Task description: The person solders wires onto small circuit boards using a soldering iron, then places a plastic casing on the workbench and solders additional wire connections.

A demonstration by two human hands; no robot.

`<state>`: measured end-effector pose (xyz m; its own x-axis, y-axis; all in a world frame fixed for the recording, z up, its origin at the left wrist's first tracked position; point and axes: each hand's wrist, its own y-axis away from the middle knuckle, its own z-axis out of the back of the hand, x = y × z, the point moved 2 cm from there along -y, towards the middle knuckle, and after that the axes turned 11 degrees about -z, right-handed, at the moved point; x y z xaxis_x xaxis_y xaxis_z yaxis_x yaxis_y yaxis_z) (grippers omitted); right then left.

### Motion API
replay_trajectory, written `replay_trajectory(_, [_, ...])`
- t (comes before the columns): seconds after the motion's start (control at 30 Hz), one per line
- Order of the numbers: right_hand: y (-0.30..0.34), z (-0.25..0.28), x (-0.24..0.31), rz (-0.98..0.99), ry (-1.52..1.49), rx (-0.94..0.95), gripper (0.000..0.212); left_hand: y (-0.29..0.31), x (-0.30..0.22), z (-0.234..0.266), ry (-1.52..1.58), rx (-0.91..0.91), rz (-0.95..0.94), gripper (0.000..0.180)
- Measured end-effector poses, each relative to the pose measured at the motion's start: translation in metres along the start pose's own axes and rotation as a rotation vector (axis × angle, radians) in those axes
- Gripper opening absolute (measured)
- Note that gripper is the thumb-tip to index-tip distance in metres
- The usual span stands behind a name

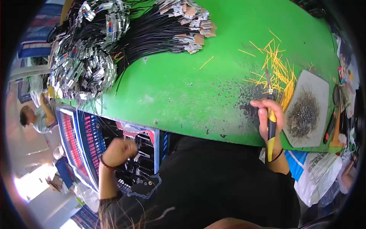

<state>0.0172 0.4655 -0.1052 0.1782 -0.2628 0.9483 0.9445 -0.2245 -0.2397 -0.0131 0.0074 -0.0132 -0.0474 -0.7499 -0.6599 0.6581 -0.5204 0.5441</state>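
Your right hand [264, 123] grips a soldering iron [272, 128]; your left hand [117, 153] curls, contents unclear. Bundled cables [154, 38] along the table's [167, 87] left edge may be finished; loose yellow wires [280, 72] likely remain.

Green workbench [221, 76]: red-and-black tool [330, 128] lying on right edge, orange-brown strip [337, 133] beside it. White-and-blue sack [318, 175] below near right corner. Off left end: stacked blue crates [36, 32], co-worker [42, 118] in light top, and nearside, whitish plastic bag [87, 196].
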Motion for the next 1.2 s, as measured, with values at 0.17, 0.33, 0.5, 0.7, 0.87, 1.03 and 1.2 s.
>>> replay_trajectory(0.17, [-0.003, 0.004, 0.003, 0.035, 0.078, 0.104, 0.019, -0.135, -0.103, 0.034, -0.236, -0.582, -0.587, 0.007])
replay_trajectory(0.33, [0.000, -0.001, 0.006, 0.131, 0.093, -0.019, 0.016, -0.266, -0.143, 0.028, -0.753, -0.650, -0.527, 0.019])
replay_trajectory(0.5, [-0.001, 0.001, 0.004, 0.111, 0.090, -0.039, 0.015, -0.289, -0.123, 0.034, -0.524, -0.635, -0.458, 0.017])
replay_trajectory(0.7, [0.002, 0.003, 0.001, 0.081, 0.126, -0.040, 0.018, -0.235, -0.157, -0.009, -0.363, -0.814, -1.046, 0.013])
replay_trajectory(0.87, [-0.008, -0.009, 0.035, 0.222, 0.017, 0.040, 0.034, -0.173, -0.181, -0.090, -0.184, -0.467, -1.055, 0.017])
replay_trajectory(1.03, [-0.020, -0.015, 0.042, 0.125, 0.215, -0.067, 0.024, -0.164, -0.154, -0.073, -0.187, -0.487, -1.012, 0.019])
replay_trajectory(1.2, [-0.015, -0.013, 0.024, -0.193, 0.327, 0.121, 0.030, -0.192, -0.105, -0.043, -0.374, -0.655, -0.922, 0.015])
